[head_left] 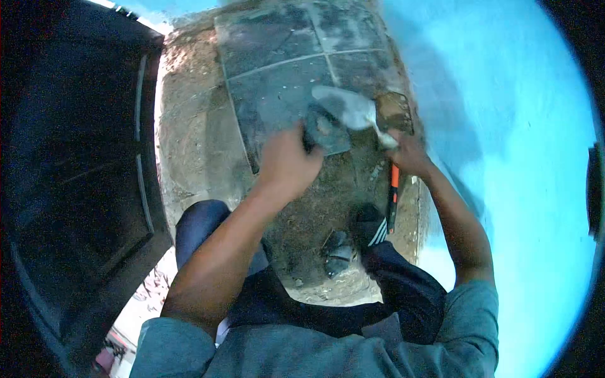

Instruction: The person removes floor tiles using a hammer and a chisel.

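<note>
My left hand (290, 160) is closed at the edge of a dark flat piece of tile (337, 140), which has a greyish round patch on it. Motion blurs that piece, and my fingertips are partly hidden. In my right hand (409, 154) is a trowel (346, 108), its pale, smeared blade pointing left over the tile piece. Beyond both hands lie large dark floor tiles (277, 60) with light joints between them. Just below my right hand, an orange-and-black handled tool (394, 189) rests on the ground.
A bright blue wall (523, 157) runs along the right. To the left stands a dark door (88, 170). A dark, angular object (338, 253) lies near my striped shoe (370, 225). Rough bare ground (309, 220) stretches between my legs and the tiles.
</note>
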The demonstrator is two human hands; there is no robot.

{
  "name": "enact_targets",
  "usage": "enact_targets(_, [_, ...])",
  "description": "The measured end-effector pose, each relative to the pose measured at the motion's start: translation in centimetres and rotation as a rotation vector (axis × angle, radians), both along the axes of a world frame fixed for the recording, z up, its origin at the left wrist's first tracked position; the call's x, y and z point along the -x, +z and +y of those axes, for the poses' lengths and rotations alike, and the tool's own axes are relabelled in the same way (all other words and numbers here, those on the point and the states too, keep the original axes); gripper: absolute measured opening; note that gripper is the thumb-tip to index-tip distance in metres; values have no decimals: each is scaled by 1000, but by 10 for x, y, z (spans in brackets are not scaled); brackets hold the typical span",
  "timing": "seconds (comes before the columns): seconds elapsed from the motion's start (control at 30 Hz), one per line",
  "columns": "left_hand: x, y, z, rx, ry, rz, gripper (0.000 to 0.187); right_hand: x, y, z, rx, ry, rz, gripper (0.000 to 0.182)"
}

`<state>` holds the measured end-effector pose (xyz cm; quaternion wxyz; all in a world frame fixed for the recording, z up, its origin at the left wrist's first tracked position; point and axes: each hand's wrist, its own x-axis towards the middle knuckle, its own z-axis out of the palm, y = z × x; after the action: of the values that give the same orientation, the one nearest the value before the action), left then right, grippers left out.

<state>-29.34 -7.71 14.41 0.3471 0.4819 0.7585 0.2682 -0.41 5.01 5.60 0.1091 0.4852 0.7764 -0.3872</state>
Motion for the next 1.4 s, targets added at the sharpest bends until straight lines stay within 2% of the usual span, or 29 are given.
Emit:
enact_targets(0.03, [-7, 0, 8, 83, -13, -9, 32, -7, 27, -15, 22, -50, -125, 57])
enact_targets(0.07, [-14, -3, 11, 37, -34, -38, 32, -15, 47, -31, 43, -104, -247, 56])
enact_targets(0.17, [-35, -28, 14, -48, -95, -112, 33, -88, 57, -93, -61, -223, -281, 51])
enact_targets(0.23, [-42, -38, 14, -27, -126, -130, 32, -129, 76, -145, -216, -330, -240, 42])
enact_targets(0.3, [-37, -36, 17, 72, -179, -172, 32, -174, 82, -220, -406, -501, -342, 35])
enact_targets(0.37, [-28, -44, 16, 83, -192, -187, 33, -191, 98, -304, -429, -771, -407, 32])
enact_targets(0.4, [-26, -62, 13, 43, -186, -180, 34, -224, 79, -369, -322, -1126, -183, 37])
enact_targets(0.43, [-24, -69, 19, -15, -175, -174, 35, -236, 67, -413, -257, -1314, -150, 38])
enact_targets(0.47, [-21, -58, 24, 27, -154, -162, 37, -234, 61, -447, -184, -1444, -223, 38])
enact_targets(0.5, [-17, -43, 25, 73, -130, -148, 39, -225, 54, -464, -114, -1437, -329, 38])
enact_targets(0.53, [-15, -38, 25, 130, -102, -134, 41, -211, 47, -467, -62, -1406, -399, 38])
enact_targets(0.6, [-12, -57, 28, 53, -102, -187, 43, -190, 16, -442, -40, -1264, -419, 38])
enact_targets(0.77, [3, -74, 30, 126, -127, -151, 45, -115, -62, -296, -82, -940, -319, 39])
enact_targets(0.83, [19, -86, 28, 174, -200, -144, 45, -89, -83, -247, -75, -882, -311, 39])
enact_targets(0.9, [29, -110, 27, 182, -192, -5, 47, -71, -97, -214, -61, -862, -318, 39])
enact_targets(0.97, [33, -120, 29, 164, -195, 57, 47, -65, -107, -199, -49, -864, -332, 40])
enact_targets(1.13, [18, -93, 32, 121, -158, -80, 44, -64, -116, -198, -32, -867, -351, 40])
enact_targets(1.23, [10, -85, 39, 298, -280, 17, 46, -63, -107, -201, -26, -866, -358, 41])
enact_targets(1.33, [1, -73, 41, 339, -336, -79, 47, -64, -110, -206, -23, -870, -355, 41])
enact_targets(1.4, [-4, -76, 33, 246, -308, -86, 45, -66, -114, -209, -19, -873, -351, 41])
